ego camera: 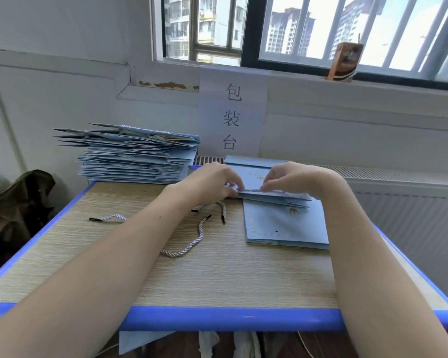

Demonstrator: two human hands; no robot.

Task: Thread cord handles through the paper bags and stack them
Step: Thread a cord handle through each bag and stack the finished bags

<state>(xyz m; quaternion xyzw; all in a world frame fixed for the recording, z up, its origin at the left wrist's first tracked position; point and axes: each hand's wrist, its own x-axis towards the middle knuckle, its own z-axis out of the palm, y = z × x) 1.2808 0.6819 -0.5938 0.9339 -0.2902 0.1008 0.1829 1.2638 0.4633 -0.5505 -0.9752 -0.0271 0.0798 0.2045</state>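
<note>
A flat light-blue paper bag [274,196] lies on top of a small pile of like bags [285,226] at the table's right. My left hand [212,182] and my right hand [292,177] both pinch a white twisted cord [248,189] that runs along the bag's top edge between them. Loose white cords with black tips lie on the wooden table: one long curved cord [192,244] in the middle, a short one [109,218] to the left. A tall stack of blue bags with cords [135,153] stands at the back left.
The table [217,282] has a blue rim along its front and sides. A paper sign [232,115] hangs on the wall behind. A carton [344,62] stands on the window sill. A dark bag [16,202] sits left of the table, a radiator at the right.
</note>
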